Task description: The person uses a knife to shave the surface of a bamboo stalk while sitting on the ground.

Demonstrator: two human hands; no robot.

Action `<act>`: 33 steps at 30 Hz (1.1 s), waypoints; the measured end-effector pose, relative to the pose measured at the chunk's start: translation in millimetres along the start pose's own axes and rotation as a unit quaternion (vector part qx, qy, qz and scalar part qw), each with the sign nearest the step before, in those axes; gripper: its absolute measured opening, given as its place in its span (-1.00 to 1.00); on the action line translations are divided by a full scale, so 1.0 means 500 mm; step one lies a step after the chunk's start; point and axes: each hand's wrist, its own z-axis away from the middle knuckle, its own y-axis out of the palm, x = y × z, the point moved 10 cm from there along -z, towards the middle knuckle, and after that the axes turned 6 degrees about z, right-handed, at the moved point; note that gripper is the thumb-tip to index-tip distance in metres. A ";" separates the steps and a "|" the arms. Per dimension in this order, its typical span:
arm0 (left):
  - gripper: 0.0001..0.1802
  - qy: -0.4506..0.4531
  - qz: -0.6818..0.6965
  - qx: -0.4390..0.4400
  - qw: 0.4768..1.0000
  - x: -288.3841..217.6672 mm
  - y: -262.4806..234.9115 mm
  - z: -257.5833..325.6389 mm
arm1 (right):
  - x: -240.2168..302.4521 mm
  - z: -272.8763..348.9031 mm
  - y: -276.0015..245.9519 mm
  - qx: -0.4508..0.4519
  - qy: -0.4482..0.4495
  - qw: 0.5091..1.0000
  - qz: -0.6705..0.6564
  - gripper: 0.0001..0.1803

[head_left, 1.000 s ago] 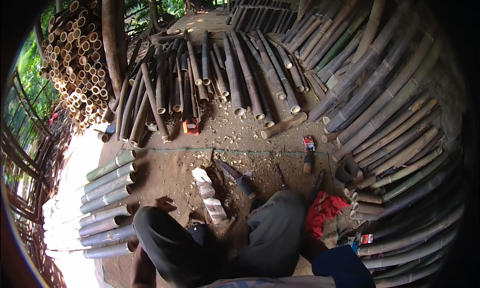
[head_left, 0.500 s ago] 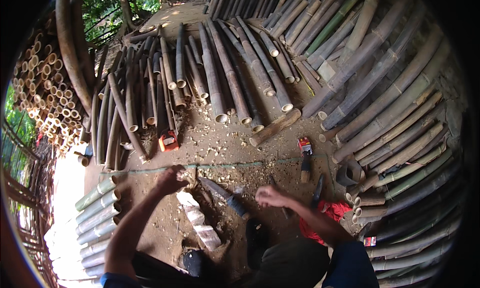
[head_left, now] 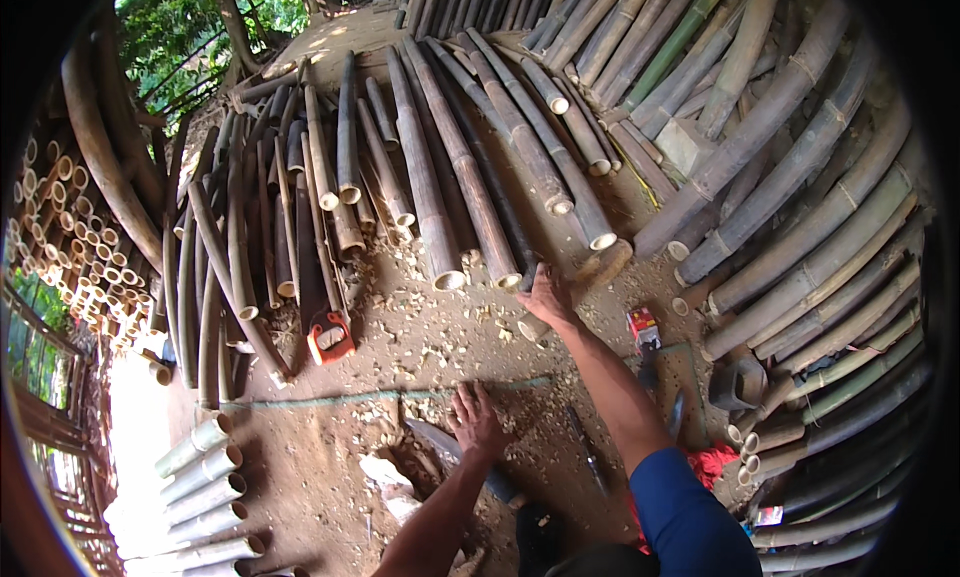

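Bare dirt ground (head_left: 330, 477), littered w/ pale wood chips, forms the work area; bamboo is stacked on all sides.

1. Left hand (head_left: 474, 421): palm down, fingers spread, pressing on the ground at a thin green bamboo strip (head_left: 380, 397). Strip lies flat, running left-right across the dirt from near the pole ends at left to approx. below the right hand. Whether the hand pins the strip itself or the dirt just beside it: cannot tell.
2. Right hand (head_left: 545, 297): arm extended fwd, fingers loosely spread, resting at the cut end of a dark bamboo pole (head_left: 470, 192). No closed grip visible. A short bamboo offcut (head_left: 533, 328) sits just under the wrist.
3. Blade tool (head_left: 445, 447): dark, lies on the dirt touching/just below the left hand, handle end toward the person.
4. Orange-handled saw (head_left: 329, 335): lies at the foot of the pole row, well left of both hands.
5. Small red box (head_left: 643, 327): on the ground, right of the right forearm.
6. Red cloth (head_left: 712, 464): beside the blue sleeve (head_left: 685, 512), lower right.
7. Cut pale bamboo sections (head_left: 205, 477): laid side by side, lower left, in bright light.
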 end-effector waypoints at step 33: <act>0.58 0.002 0.006 -0.002 1.000 0.007 -0.013 0.008 | -0.023 -0.057 -0.199 -0.135 -0.063 0.985 -0.088 -0.43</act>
